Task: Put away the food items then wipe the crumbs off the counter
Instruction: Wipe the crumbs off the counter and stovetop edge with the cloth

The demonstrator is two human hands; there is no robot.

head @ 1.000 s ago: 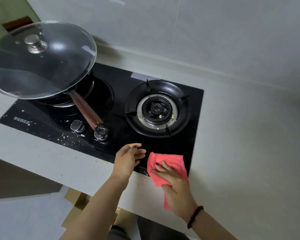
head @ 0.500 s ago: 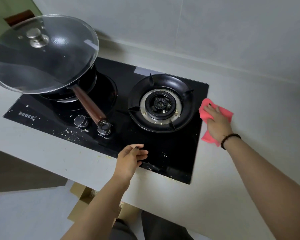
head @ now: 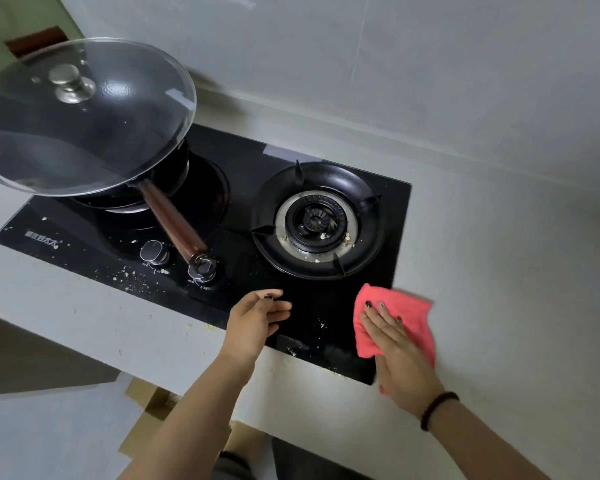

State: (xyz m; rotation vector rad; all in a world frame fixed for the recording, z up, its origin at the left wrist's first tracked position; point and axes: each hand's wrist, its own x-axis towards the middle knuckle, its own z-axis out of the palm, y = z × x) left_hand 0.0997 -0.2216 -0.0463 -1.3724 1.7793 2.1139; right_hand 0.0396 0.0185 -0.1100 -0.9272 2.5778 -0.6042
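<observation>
A pink cloth (head: 407, 311) lies flat on the front right corner of the black glass hob (head: 326, 306). My right hand (head: 395, 348) presses on it with straight, spread fingers. My left hand (head: 255, 322) rests at the hob's front edge, cupped, with loosely bent fingers and nothing in it. Pale crumbs (head: 321, 323) speckle the glass between both hands. More crumbs (head: 132, 277) lie near the left knob, and some sit inside the right burner (head: 317, 220).
A black wok with a glass lid (head: 80, 116) sits on the left burner. Its brown handle (head: 174, 223) reaches toward the two knobs (head: 155, 252). The pale counter (head: 499, 271) extends right of the hob. A tiled wall stands behind. Cardboard lies on the floor below the counter edge.
My right hand swept the pink cloth from the counter beside the right burner back down to the hob's front right corner. My left hand has stayed at the front edge.
</observation>
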